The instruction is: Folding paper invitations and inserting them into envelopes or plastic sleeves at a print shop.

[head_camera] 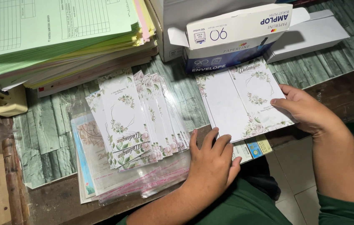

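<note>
An unfolded white card with floral corners lies flat on the table in front of me. My left hand presses its near left edge with spread fingers. My right hand rests on the card's right edge, fingers on the paper. To the left lies a fanned pile of folded floral cards, on top of several clear plastic sleeves. Neither hand lifts anything.
An open white and blue envelope box stands just behind the card. A tall stack of green, yellow and pink forms fills the back left. A beige power socket sits at the left edge. The table front edge is worn wood.
</note>
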